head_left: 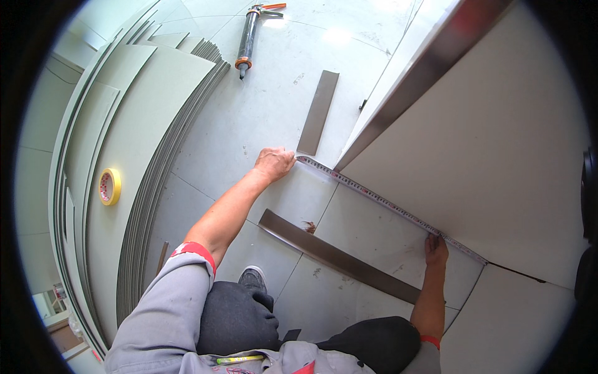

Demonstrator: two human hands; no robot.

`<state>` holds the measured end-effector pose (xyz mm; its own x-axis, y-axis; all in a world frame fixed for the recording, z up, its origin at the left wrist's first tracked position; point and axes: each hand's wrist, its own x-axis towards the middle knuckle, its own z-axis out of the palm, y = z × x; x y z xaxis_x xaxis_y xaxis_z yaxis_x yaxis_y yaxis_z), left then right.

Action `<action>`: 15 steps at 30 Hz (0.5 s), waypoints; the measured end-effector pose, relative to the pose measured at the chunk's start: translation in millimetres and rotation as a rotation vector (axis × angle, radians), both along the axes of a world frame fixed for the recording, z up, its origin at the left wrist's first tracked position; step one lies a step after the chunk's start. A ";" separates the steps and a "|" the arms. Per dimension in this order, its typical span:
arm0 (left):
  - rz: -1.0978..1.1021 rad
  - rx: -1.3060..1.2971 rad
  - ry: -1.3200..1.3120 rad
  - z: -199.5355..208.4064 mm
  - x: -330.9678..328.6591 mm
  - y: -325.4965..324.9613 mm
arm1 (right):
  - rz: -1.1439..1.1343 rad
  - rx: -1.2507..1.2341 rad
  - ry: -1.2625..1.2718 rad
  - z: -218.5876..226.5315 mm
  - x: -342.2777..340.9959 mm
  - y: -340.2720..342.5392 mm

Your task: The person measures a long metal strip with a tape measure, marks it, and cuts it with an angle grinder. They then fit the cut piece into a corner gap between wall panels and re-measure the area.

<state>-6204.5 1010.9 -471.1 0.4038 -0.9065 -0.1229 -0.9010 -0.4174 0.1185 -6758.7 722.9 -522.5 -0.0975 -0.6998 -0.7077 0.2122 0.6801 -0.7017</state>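
Note:
A tape measure's blade [380,201] is drawn out over the floor, slanting down to the right along the lower edge of a large pale panel [473,149]. My left hand [275,164] is closed on the blade's left end; whatever else lies inside the fist is hidden. Farther along, my right hand [436,249] has its fingertips closed at the blade, close to the panel's edge. Between my arms and nearer my knees lies a long brown strip [339,257]. A shorter brown strip [319,112] lies just beyond my left hand.
A caulking gun [249,40] with orange parts lies on the tiled floor at the far side. On the left stands a thick stack of thin boards [156,93], bearing a yellow tape roll [110,187]. My shoe [254,280] is near the long strip's left end.

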 end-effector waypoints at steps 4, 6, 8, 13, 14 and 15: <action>-0.014 -0.028 0.023 4.0 -3.1 -9.2 | 0.079 -0.097 -0.027 -4.4 -18.8 -6.7; -0.007 -0.013 0.007 2.7 -0.9 -0.8 | -0.004 -0.016 -0.026 -3.0 -1.3 -0.4; -0.005 -0.007 0.006 2.8 -0.5 0.2 | 0.003 -0.018 -0.024 0.7 2.9 2.4; 0.000 -0.015 0.013 1.4 -0.4 -1.7 | 0.007 -0.023 -0.019 3.3 0.6 1.6; 0.001 -0.016 0.013 1.2 -0.4 -1.9 | 0.002 -0.022 -0.013 2.7 0.8 1.1; 0.002 -0.017 0.012 1.1 -0.4 -2.1 | -0.002 -0.020 -0.006 2.0 0.9 0.8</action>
